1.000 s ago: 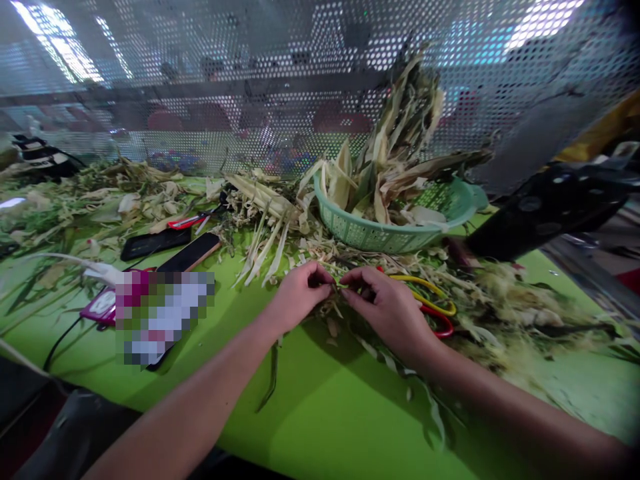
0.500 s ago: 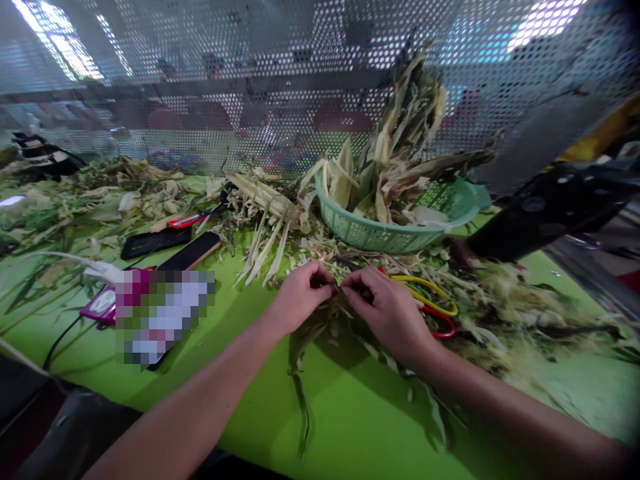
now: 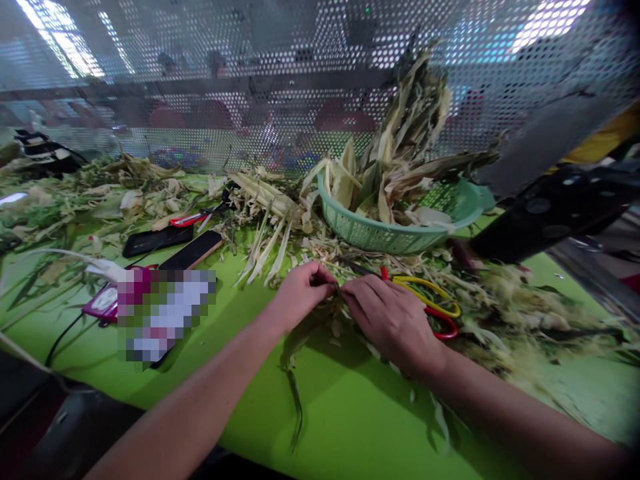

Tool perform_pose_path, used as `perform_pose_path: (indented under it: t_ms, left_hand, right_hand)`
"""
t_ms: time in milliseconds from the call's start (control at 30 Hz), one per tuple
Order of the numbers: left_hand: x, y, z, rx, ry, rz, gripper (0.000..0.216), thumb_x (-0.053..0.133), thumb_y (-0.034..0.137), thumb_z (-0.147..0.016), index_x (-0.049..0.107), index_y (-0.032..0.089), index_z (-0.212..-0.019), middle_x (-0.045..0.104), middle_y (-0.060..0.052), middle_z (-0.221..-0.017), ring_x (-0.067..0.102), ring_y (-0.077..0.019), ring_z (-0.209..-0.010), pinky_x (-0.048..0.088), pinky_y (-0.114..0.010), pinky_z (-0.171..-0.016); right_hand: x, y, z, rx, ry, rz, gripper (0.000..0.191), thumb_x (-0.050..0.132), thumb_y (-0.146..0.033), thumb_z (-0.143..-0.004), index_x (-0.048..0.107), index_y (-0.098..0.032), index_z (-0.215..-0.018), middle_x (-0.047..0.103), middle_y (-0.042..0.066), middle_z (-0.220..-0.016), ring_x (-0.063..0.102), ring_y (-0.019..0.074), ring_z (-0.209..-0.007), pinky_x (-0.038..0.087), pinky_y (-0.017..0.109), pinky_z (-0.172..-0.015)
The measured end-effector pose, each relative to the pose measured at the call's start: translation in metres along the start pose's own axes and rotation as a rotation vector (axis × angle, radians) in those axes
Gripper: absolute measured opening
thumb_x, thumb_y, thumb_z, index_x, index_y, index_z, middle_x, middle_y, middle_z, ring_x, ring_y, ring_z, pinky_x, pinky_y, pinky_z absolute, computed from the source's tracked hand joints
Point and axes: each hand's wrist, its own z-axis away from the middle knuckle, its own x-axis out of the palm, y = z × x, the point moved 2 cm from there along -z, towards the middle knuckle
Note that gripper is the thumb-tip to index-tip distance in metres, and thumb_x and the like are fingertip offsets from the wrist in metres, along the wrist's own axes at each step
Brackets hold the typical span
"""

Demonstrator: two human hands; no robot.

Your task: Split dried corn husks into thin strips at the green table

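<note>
My left hand [image 3: 300, 293] and my right hand [image 3: 387, 317] meet fingertip to fingertip over a small bunch of green-brown husk leaves [image 3: 300, 347] on the green table [image 3: 340, 427]. Both hands pinch the top of that bunch; long strands of it trail toward me. Just behind my right hand lie scissors with yellow and red handles [image 3: 433, 307], untouched. What sits inside the pinch is hidden by my fingers.
A teal plastic basket [image 3: 390, 233] heaped with husks stands behind the hands. Husk scraps cover the back and right of the table. Two dark phones [image 3: 173, 247], red-handled scissors [image 3: 193, 218] and a pixelated patch lie left. A perforated metal screen [image 3: 250, 87] closes the back.
Both hands stayed together at the same spot. The husk strands below them have been pulled out and now hang farther toward me; my right hand has flattened over the bunch.
</note>
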Motion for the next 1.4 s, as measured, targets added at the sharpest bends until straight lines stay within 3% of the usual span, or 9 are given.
perform_pose_path:
  t_ms: [367, 567, 933, 1167, 1300, 1400]
  left_hand:
    - [-0.006, 0.001, 0.000, 0.008, -0.002, 0.015, 0.008, 0.066, 0.014, -0.076, 0.060, 0.015, -0.081, 0.062, -0.001, -0.079, 0.057, -0.0120, -0.075, 0.045, -0.029, -0.078]
    - [-0.006, 0.003, 0.001, -0.019, 0.010, 0.013, 0.009, 0.067, 0.017, -0.075, 0.061, 0.015, -0.081, 0.062, 0.000, -0.077, 0.057, -0.0120, -0.075, 0.045, -0.028, -0.077]
    - [-0.009, -0.003, 0.000, -0.008, 0.008, 0.004, 0.010, 0.067, 0.019, -0.075, 0.062, 0.016, -0.083, 0.063, -0.001, -0.081, 0.058, -0.0123, -0.077, 0.045, -0.030, -0.078]
    - [-0.009, -0.002, -0.001, 0.020, -0.006, -0.023, 0.010, 0.067, 0.016, -0.074, 0.063, 0.016, -0.082, 0.063, 0.000, -0.078, 0.058, -0.0122, -0.076, 0.046, -0.028, -0.077]
    - [-0.009, -0.002, 0.000, 0.022, -0.032, -0.075, 0.011, 0.066, 0.016, -0.075, 0.067, 0.016, -0.086, 0.068, -0.002, -0.085, 0.061, -0.0134, -0.079, 0.047, -0.030, -0.080]
    - [-0.010, 0.000, 0.001, 0.006, -0.047, -0.112, 0.011, 0.066, 0.016, -0.075, 0.069, 0.016, -0.086, 0.069, -0.003, -0.086, 0.062, -0.0141, -0.080, 0.047, -0.031, -0.081]
  right_hand:
    - [-0.007, -0.001, 0.004, -0.045, 0.063, -0.017, 0.021, 0.047, -0.016, -0.095, 0.067, -0.015, -0.103, 0.074, 0.009, -0.099, 0.068, 0.0185, -0.081, 0.046, 0.031, -0.071]
    - [-0.010, -0.002, 0.006, -0.143, 0.142, 0.020, 0.021, 0.052, -0.012, -0.091, 0.068, -0.014, -0.105, 0.075, 0.008, -0.096, 0.069, 0.0178, -0.080, 0.047, 0.029, -0.068]
    - [-0.012, -0.005, 0.009, -0.240, 0.085, 0.089, 0.025, 0.048, -0.010, -0.092, 0.065, -0.012, -0.111, 0.074, 0.009, -0.102, 0.068, 0.0174, -0.078, 0.045, 0.031, -0.065]
    - [-0.012, -0.005, 0.008, -0.246, 0.051, 0.074, 0.026, 0.045, -0.011, -0.093, 0.067, -0.013, -0.108, 0.074, 0.009, -0.095, 0.066, 0.0164, -0.071, 0.044, 0.031, -0.063]
    - [-0.009, -0.003, 0.009, -0.245, 0.039, -0.017, 0.024, 0.048, -0.011, -0.091, 0.068, -0.014, -0.105, 0.073, 0.009, -0.093, 0.065, 0.0165, -0.071, 0.045, 0.030, -0.064]
    - [-0.007, 0.001, 0.009, -0.157, 0.034, -0.158, 0.020, 0.051, -0.014, -0.091, 0.068, -0.016, -0.101, 0.072, 0.008, -0.092, 0.066, 0.0173, -0.075, 0.047, 0.030, -0.067]
